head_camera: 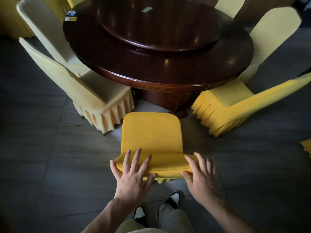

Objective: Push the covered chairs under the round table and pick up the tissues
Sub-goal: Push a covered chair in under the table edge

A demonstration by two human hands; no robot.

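Head view: the left hand lies with spread fingers on the yellow chair's back top; the right hand curls over its other corner, ready to push it under the round table; tissue packets wait on the table's far edge

This looks like a restaurant banquet room. A large round dark wooden desk carries a raised turntable at its centre. Ringed around the desk stand chairs in yellow fabric covers with pleated skirts. Beneath the desk lies a grey tiled floor.
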